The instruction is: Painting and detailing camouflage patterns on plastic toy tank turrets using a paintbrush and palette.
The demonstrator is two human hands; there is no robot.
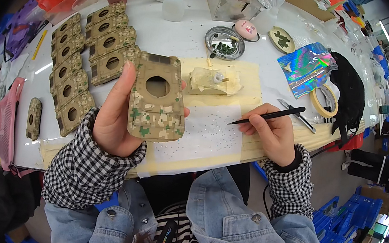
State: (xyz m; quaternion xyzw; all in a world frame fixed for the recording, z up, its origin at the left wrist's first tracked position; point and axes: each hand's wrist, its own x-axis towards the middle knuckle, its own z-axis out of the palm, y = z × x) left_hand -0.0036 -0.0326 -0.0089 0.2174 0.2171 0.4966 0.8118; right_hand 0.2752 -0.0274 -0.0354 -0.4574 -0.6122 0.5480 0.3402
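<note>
Left to right: rows of camouflage panels point(95, 48) laid flat on the white desk point(175, 37), each with a round hole; one more lying apart near the desk's left edge. Left hand point(116, 112) raised above the desk, palm toward the camera, thumb along the left edge and fingers behind; grip closed on a camouflage model hull plate point(157, 99), held upright and face-on, round opening uppermost. Below and right, a white sheet point(207, 132) dotted with small specks, lying on yellow paper; beyond it a pale unpainted model part point(213, 81). Right hand point(274, 133) resting low by the desk's front edge, wrist bent; grip pinched narrow on a thin black tool point(267, 116), writing-style, tip pointing left over the dotted sheet and well apart from the plate. Further back, a round metal dish point(224, 42) of small dark green pieces, a roll of tape point(324, 101) at far right. Judged advisable: steady the plate by its edges only, keep fingers off the painted face; brace the right wrist on the desk; bring the tool tip in slowly and at a shallow angle.
</note>
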